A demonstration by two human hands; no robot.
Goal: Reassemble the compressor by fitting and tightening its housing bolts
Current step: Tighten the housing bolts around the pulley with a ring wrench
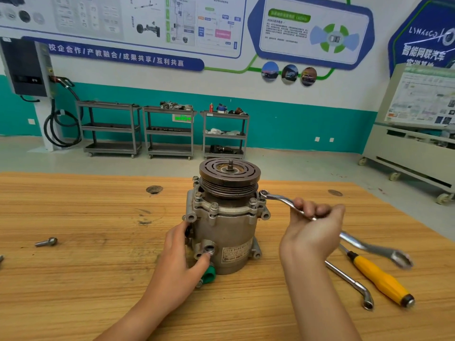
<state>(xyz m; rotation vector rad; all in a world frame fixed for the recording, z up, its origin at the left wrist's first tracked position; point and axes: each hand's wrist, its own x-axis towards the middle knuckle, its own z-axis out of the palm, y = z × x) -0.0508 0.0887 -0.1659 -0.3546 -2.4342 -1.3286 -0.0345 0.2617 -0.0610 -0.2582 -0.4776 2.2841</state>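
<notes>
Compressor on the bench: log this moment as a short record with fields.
compressor: upright on table, pulley up
housing bolts: several seated in flange
left hand: grips compressor's lower left side
right hand: grips wrench, ring end at right flange edge
loose bolt: on table, far left
idle tools: yellow screwdriver, L-shaped socket wrench, right of compressor

Person, head view, lower half of frame.
- Left hand: bare.
- Left forearm: bare along all of its visible length, to the bottom edge.
- Right hand: bare.
- Right forearm: likewise bare to the bottom edge.
- Both forearms slender, narrowing at the wrists.
- Fingernails: too blurred to describe.
</notes>
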